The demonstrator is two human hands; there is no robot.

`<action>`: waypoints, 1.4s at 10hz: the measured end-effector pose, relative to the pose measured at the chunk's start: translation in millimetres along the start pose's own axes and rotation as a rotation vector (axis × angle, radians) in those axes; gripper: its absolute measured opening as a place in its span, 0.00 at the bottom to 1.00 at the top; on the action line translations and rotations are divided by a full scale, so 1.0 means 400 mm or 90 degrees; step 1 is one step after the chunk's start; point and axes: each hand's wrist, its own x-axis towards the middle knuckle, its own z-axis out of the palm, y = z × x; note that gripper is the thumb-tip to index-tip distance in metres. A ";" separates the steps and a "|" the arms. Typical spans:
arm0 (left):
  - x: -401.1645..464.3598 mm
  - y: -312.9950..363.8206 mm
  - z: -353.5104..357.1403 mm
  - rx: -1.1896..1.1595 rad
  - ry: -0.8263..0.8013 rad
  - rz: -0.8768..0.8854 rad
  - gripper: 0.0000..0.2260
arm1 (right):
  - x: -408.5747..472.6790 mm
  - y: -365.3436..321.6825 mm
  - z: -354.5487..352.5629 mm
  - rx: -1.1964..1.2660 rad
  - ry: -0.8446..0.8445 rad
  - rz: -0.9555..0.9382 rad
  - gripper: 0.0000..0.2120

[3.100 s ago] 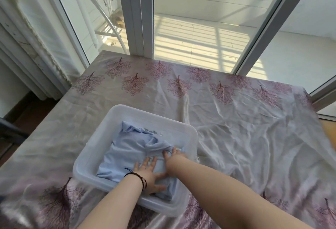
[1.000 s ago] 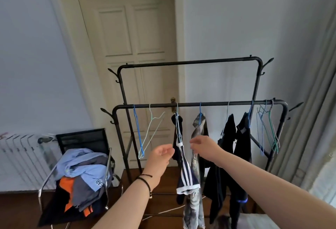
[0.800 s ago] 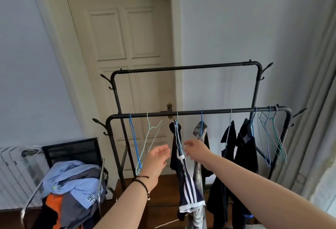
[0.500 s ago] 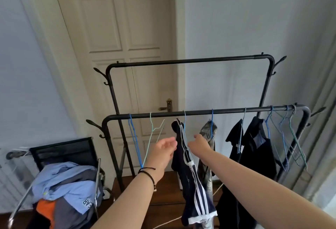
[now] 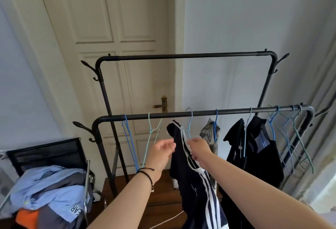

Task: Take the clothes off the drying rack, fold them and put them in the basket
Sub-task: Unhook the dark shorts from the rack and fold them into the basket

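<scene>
The black metal drying rack [image 5: 181,114] stands in front of me. A dark navy garment with white stripes [image 5: 192,183] hangs from a light blue hanger [image 5: 190,125] on its lower rail. My right hand [image 5: 199,149] pinches the garment's striped upper edge just below the hanger. At the garment's left edge, my left hand [image 5: 163,149] has loosely curled fingers, and no grip shows. A grey patterned garment [image 5: 209,134] and black clothes [image 5: 258,152] hang further right. The basket is out of view.
Two empty hangers [image 5: 130,138] hang left of the striped garment, and several empty hangers [image 5: 291,138] at the rail's right end. A black chair [image 5: 45,152] at lower left carries a pile of blue, grey and orange clothes [image 5: 47,187]. A cream door [image 5: 118,47] is behind the rack.
The view swung from the basket on the bed to the rack. Both hands rose and closed in on the striped garment, and my right hand took its upper edge.
</scene>
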 end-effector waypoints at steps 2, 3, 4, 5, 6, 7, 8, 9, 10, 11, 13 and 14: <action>0.021 0.025 0.007 0.029 0.001 0.018 0.12 | -0.050 -0.026 -0.036 -0.015 0.026 -0.040 0.09; 0.026 0.056 0.033 0.053 -0.009 0.036 0.12 | -0.087 -0.053 -0.067 -0.023 0.018 -0.053 0.10; 0.029 0.086 0.070 0.085 -0.013 0.065 0.15 | -0.134 -0.076 -0.107 -0.029 0.014 -0.064 0.10; 0.020 0.118 0.115 0.154 0.024 0.111 0.21 | -0.193 -0.081 -0.161 -0.044 0.005 -0.059 0.11; -0.002 0.143 0.167 0.226 0.069 0.165 0.27 | -0.258 -0.072 -0.217 -0.074 0.002 -0.059 0.11; -0.039 0.163 0.216 0.339 0.064 0.186 0.26 | -0.328 -0.057 -0.276 -0.096 0.006 -0.072 0.13; -0.082 0.172 0.260 0.408 0.042 0.212 0.18 | -0.384 -0.033 -0.342 -0.116 -0.002 -0.070 0.16; -0.122 0.177 0.300 0.434 -0.018 0.298 0.14 | -0.422 -0.004 -0.409 -0.145 0.034 -0.064 0.18; -0.161 0.178 0.335 0.435 -0.030 0.323 0.10 | -0.468 0.035 -0.488 -0.199 0.051 -0.062 0.17; -0.189 0.170 0.370 0.417 0.020 0.254 0.08 | -0.495 0.083 -0.546 -0.258 0.038 -0.080 0.19; -0.204 0.214 0.419 0.263 0.081 0.060 0.16 | -0.557 0.085 -0.632 -0.251 0.082 -0.156 0.21; -0.214 0.201 0.435 0.135 0.100 -0.018 0.15 | -0.603 0.113 -0.673 -0.282 0.052 -0.166 0.28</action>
